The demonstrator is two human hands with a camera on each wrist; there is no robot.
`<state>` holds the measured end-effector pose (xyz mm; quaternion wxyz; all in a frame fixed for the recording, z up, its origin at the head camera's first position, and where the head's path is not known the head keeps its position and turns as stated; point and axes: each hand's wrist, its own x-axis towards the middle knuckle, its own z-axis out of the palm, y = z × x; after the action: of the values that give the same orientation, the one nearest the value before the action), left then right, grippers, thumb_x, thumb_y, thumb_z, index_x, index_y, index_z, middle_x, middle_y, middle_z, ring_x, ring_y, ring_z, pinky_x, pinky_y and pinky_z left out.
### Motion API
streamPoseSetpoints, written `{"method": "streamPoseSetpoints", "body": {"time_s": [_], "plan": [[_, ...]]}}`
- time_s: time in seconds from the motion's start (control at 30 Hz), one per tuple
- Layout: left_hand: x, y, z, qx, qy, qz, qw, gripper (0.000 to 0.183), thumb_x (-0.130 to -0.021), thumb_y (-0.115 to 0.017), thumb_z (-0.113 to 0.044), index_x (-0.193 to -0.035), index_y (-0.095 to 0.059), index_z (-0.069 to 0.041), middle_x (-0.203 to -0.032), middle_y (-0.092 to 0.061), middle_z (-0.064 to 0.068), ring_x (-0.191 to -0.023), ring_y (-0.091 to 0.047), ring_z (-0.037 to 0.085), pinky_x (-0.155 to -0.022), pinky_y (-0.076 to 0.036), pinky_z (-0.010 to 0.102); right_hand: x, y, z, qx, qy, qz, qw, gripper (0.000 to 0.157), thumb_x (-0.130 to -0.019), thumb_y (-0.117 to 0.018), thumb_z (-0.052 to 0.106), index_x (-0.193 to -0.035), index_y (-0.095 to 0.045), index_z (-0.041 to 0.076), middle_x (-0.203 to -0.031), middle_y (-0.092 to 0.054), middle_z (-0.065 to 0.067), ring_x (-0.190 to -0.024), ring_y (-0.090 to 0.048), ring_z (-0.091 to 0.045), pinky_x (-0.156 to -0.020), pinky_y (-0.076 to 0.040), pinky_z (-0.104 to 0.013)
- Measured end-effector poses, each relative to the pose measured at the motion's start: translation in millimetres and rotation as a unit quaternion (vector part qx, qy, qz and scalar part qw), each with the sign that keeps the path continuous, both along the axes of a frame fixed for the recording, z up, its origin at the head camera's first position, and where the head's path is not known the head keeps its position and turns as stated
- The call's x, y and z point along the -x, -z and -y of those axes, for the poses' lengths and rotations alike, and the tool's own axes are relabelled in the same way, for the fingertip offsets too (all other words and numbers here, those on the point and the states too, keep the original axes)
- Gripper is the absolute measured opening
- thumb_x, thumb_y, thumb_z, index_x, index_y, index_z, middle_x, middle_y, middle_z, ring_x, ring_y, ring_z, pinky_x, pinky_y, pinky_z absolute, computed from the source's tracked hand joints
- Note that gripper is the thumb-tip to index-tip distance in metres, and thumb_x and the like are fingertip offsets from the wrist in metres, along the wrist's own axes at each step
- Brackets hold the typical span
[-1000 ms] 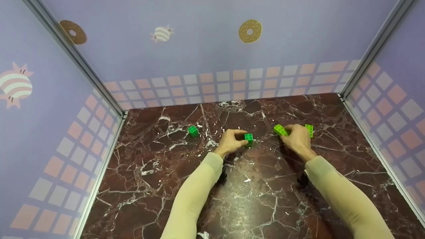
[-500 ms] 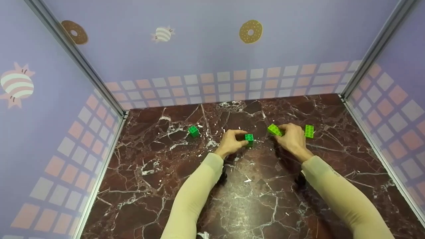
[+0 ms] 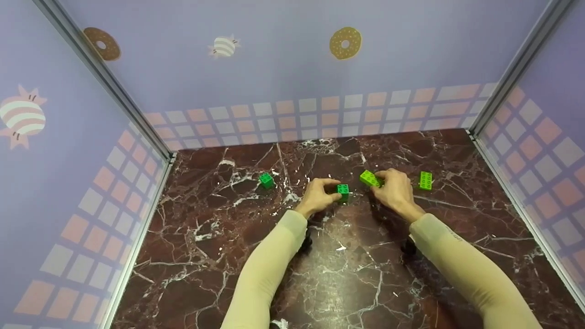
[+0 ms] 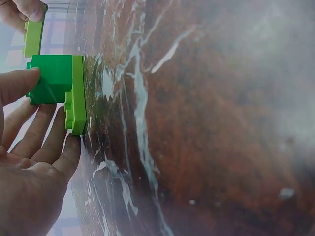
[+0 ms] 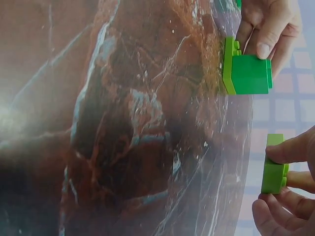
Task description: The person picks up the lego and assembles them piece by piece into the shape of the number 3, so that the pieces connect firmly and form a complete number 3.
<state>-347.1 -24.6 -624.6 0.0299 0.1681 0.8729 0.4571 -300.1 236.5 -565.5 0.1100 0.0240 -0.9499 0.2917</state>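
My left hand [image 3: 316, 196] holds a dark green building block [image 3: 343, 192] at mid-table, thumb on its near side and fingers behind. The left wrist view shows that block [image 4: 53, 78] seated on one end of a thin lime brick [image 4: 78, 110], whose free studs stick out toward the palm. In my right hand [image 3: 396, 191] is another thin lime brick [image 3: 369, 178], pinched by thumb and fingers just right of the green block. The right wrist view shows this lime brick [image 5: 272, 169] raised off the table, apart from the green block.
A second dark green block [image 3: 266, 181] stands on the dark red marbled table [image 3: 228, 256] to the left. Another lime brick [image 3: 425, 181] lies to the right of my right hand. Lilac patterned walls [image 3: 283, 68] enclose the back and both sides.
My right hand has moved left with its lime brick, toward the green block, leaving the other lime brick fully in sight. My left hand has stayed in place.
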Motion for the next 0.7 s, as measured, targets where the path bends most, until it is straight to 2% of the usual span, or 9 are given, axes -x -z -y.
{"method": "streamPoseSetpoints", "body": {"time_s": [0.03,0.07,0.2,0.23,0.4,0.47,0.57,0.7], "plan": [[3.2,5.4,0,0.003,-0.001,-0.007,1.0000,0.041,-0.089,-0.089,-0.019,-0.129,-0.085,-0.015,-0.126,-0.086,0.005,-0.118,-0.079,0.020,-0.107,-0.061,0.034,0.0,-0.2,1,-0.001,-0.003,-0.001,1.000,0.044,-0.087,-0.082,0.017,-0.128,-0.083,0.002,-0.119,-0.082,-0.025,-0.109,-0.077,-0.053,-0.092,-0.061,-0.070],[-0.8,-2.6,2,0.003,0.002,0.001,1.0000,0.041,-0.089,-0.088,-0.017,-0.130,-0.085,-0.015,-0.127,-0.086,0.005,-0.119,-0.079,0.021,-0.107,-0.061,0.035,0.0,-0.5,3,-0.002,-0.004,-0.002,1.000,0.044,-0.087,-0.082,0.018,-0.128,-0.083,0.002,-0.118,-0.082,-0.025,-0.109,-0.077,-0.053,-0.092,-0.061,-0.070],[-0.7,-3.7,5,-0.005,0.007,0.009,0.9999,0.043,-0.088,-0.088,-0.019,-0.130,-0.085,-0.014,-0.126,-0.086,0.005,-0.117,-0.079,0.021,-0.107,-0.062,0.036,-0.2,-1.7,8,-0.006,-0.010,-0.004,1.000,0.043,-0.088,-0.082,0.019,-0.128,-0.083,0.004,-0.115,-0.080,-0.023,-0.106,-0.076,-0.052,-0.090,-0.060,-0.071],[-2.9,-8.5,6,-0.008,0.011,0.013,0.9998,0.043,-0.089,-0.088,-0.019,-0.131,-0.085,-0.014,-0.126,-0.086,0.005,-0.117,-0.079,0.021,-0.107,-0.062,0.037,-0.3,-1.9,8,-0.008,-0.011,-0.005,1.000,0.043,-0.088,-0.082,0.019,-0.128,-0.083,0.004,-0.115,-0.080,-0.023,-0.105,-0.076,-0.052,-0.089,-0.060,-0.071],[-7.6,-16.8,6,-0.004,0.017,-0.004,0.9998,0.041,-0.091,-0.083,-0.019,-0.131,-0.083,-0.009,-0.122,-0.087,0.006,-0.111,-0.080,0.021,-0.103,-0.063,0.036,-0.4,-5.0,14,-0.005,-0.006,0.003,1.000,0.046,-0.089,-0.082,0.020,-0.132,-0.082,0.006,-0.119,-0.080,-0.020,-0.107,-0.077,-0.052,-0.088,-0.061,-0.071],[-9.4,-21.4,4,0.001,0.015,-0.005,0.9999,0.042,-0.093,-0.082,-0.019,-0.134,-0.082,-0.007,-0.125,-0.086,0.008,-0.114,-0.080,0.024,-0.105,-0.062,0.038,-0.1,-6.5,17,-0.001,-0.007,0.008,1.000,0.047,-0.089,-0.082,0.021,-0.133,-0.082,0.006,-0.121,-0.081,-0.020,-0.109,-0.077,-0.052,-0.090,-0.061,-0.071],[-16.2,-37.2,2,0.001,0.015,0.018,0.9997,0.045,-0.098,-0.082,-0.019,-0.140,-0.078,-0.004,-0.133,-0.084,0.012,-0.124,-0.079,0.029,-0.114,-0.060,0.043,0.5,-8.5,21,0.004,-0.016,0.010,1.000,0.047,-0.089,-0.084,0.022,-0.133,-0.082,0.007,-0.124,-0.081,-0.020,-0.112,-0.077,-0.051,-0.094,-0.061,-0.070],[-17.7,-44.6,-1,-0.011,0.021,0.032,0.9992,0.049,-0.101,-0.082,-0.017,-0.146,-0.073,-0.003,-0.142,-0.079,0.016,-0.130,-0.077,0.033,-0.118,-0.059,0.046,0.6,-10.2,25,0.008,-0.034,0.003,0.999,0.045,-0.090,-0.086,0.021,-0.133,-0.082,0.006,-0.121,-0.081,-0.021,-0.108,-0.077,-0.048,-0.094,-0.060,-0.067]]}}
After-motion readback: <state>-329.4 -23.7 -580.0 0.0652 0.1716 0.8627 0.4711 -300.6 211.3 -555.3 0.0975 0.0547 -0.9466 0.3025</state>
